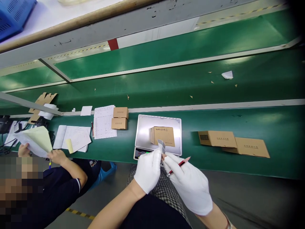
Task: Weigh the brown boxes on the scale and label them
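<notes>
White-gloved, lower centre: left hand [148, 170] pinches a silvery slip [161, 145], right hand [188, 179] clasps a pencil [183, 162] (peeling, perhaps); next probably wants steadiness.

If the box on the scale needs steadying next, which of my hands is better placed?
Probably your left hand. It sits close to the box on the scale, while your right hand also carries a pencil. Both hands are at a small silvery piece, though.
</notes>
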Tool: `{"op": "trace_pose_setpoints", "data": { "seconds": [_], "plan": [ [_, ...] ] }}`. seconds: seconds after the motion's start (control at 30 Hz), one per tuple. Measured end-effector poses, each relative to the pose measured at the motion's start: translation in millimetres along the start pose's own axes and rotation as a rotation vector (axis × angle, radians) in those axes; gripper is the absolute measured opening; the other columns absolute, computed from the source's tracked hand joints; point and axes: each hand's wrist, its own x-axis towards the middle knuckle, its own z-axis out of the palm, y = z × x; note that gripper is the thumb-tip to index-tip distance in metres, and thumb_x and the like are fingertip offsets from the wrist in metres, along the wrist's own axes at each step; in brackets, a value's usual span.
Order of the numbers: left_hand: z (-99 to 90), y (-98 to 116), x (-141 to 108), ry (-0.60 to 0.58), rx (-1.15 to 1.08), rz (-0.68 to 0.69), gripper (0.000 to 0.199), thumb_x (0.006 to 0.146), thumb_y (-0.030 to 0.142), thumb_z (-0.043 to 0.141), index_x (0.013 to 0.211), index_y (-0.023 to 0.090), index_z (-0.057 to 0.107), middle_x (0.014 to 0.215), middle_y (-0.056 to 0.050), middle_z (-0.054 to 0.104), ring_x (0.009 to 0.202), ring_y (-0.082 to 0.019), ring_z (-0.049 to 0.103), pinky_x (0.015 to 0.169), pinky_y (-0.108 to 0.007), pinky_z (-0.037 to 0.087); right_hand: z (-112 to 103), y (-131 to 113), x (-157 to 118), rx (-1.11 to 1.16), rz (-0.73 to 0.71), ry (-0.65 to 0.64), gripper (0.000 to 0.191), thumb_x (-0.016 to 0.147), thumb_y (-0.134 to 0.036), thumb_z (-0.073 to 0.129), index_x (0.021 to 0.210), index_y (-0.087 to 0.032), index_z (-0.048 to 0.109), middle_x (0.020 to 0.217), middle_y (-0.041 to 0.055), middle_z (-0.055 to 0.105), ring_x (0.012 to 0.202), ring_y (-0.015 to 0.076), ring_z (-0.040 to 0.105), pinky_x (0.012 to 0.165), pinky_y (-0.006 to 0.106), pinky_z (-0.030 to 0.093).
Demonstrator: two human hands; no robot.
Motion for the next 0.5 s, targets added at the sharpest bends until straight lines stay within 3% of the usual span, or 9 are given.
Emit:
{"op": "trace_pose_setpoints", "data": {
  "seconds": [0.3,0.5],
  "plan": [
    [-4.5,-0.3,0.1,-0.018,-0.111,-0.045,0.043,0.101,0.035,0.024,0.08,0.021,0.059,0.074,-0.004,0.064,0.067,-0.018,0.057,0.064,-0.028,0.045,1.8,1.6,3.5,0.125,0.139,-0.064,0.009,0.091,-0.023,0.063,0.096,-0.019,0.07,0.085,0.0011,0.076,0.063,0.0118,0.063,0.063,0.026,0.042],
    [-6.5,-0.6,0.1,-0.039,-0.057,0.043,0.042,0.101,0.035,0.025,0.08,0.022,0.058,0.073,-0.004,0.063,0.066,-0.018,0.055,0.064,-0.029,0.044,-0.2,4.4,4.1,0.156,0.064,-0.097,0.014,0.091,-0.016,0.062,0.1,-0.023,0.07,0.092,-0.0021,0.076,0.068,0.011,0.064,0.065,0.026,0.041]
  ]
}}
